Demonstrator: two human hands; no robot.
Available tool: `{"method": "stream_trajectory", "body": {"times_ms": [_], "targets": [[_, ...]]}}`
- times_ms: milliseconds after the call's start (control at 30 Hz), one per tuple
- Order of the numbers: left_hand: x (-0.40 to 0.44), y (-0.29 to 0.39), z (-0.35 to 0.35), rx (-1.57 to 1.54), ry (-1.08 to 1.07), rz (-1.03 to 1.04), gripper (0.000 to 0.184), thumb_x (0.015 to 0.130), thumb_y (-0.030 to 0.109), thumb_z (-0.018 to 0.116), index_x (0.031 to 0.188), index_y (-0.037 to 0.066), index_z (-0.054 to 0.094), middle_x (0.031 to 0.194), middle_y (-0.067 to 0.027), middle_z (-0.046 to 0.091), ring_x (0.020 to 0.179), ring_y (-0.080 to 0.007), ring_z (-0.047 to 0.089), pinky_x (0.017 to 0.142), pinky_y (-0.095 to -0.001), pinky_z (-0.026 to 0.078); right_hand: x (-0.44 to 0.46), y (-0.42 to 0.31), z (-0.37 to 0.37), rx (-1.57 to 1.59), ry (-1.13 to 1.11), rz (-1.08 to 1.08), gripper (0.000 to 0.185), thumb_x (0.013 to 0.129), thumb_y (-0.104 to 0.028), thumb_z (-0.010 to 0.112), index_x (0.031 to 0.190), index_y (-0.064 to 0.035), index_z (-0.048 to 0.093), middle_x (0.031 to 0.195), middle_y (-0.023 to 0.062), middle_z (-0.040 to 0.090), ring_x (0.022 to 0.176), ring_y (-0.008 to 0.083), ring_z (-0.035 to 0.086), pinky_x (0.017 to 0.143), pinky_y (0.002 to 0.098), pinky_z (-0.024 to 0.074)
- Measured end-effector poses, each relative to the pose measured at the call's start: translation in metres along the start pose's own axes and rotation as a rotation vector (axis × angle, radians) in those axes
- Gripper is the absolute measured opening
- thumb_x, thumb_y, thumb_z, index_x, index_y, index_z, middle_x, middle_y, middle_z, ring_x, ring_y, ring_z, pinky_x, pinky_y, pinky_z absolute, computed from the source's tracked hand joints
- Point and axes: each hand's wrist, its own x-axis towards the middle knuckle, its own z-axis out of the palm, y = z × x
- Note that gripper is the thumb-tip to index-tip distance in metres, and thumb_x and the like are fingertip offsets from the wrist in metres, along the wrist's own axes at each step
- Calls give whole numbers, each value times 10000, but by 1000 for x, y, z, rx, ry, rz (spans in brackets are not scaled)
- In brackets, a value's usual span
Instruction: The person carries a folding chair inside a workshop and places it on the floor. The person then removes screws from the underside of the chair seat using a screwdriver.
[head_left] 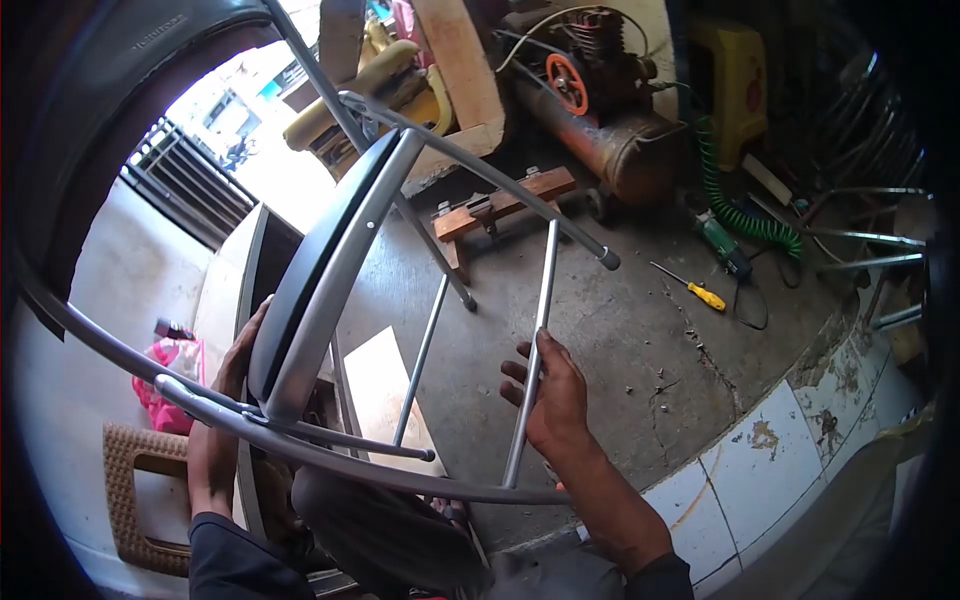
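Note:
A metal-framed chair (350, 225) is tilted on its side in front of me, with a dark padded seat (330, 240) and a black backrest (120, 70) at the upper left. My left hand (238, 355) presses along the seat's padded face, with part of its fingers hidden behind the edge. My right hand (555, 395) is closed round the thin crossbar (545, 280) between two chair legs, thumb on the near side and fingers curled beyond it. Dark rubber caps finish the leg ends.
A yellow-handled screwdriver (706, 296) and a green power tool (722, 245) lie on the floor. Beyond them stand an air compressor (610, 140) with a coiled green hose (735, 215) and a wooden stand (505, 210). A brown woven stool (125, 490) is at left.

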Motion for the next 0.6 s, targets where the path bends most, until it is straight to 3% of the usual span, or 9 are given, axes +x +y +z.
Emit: {"method": "stream_trajectory", "body": {"times_ms": [100,267,367,433,533,600], "targets": [[8,-26,-9,-87,-16,-4,703,1024,593,390,1378,6,550,1282,-145,627,1080,-212,625,942,-333,490,-4,14,5,-200,10,10,377,961,-348,642,1214,-104,505,1097,63,536,847,212,629,597,341,512],[40,-53,-13,-237,-116,-18,697,1027,589,387,1355,3,572,1250,-141,645,1037,-203,643,912,-328,508,-12,20,19,-339,79,-41,265,930,-327,664,1091,-137,574,980,35,539,585,111,457,468,251,349],[68,-61,-3,-321,-193,-36,694,1029,588,386,1342,2,586,1230,-138,657,1012,-198,654,894,-324,519,-9,6,34,-420,104,-128,292,937,-373,666,1084,-137,575,934,20,519,536,72,395,424,215,293],[94,-76,5,-418,-280,-75,636,1048,536,385,1305,0,613,1192,-128,675,957,-183,681,841,-306,552,-14,-7,45,-438,93,-142,301,941,-395,661,1075,-138,582,929,13,522,523,62,390,407,205,281],[95,-75,35,-512,-332,20,611,1056,509,382,1314,5,611,1141,-128,690,982,-177,672,855,-293,537,-22,-40,65,-453,79,-200,314,951,-427,652,1062,-139,595,912,1,527,509,48,391,383,190,272],[110,-86,59,-519,-377,20,611,1064,501,363,1358,6,571,1234,-125,651,1076,-173,637,908,-284,513,-32,-60,79,-498,82,-257,305,952,-419,654,1056,-136,610,890,-5,539,516,43,420,372,177,287]]}}
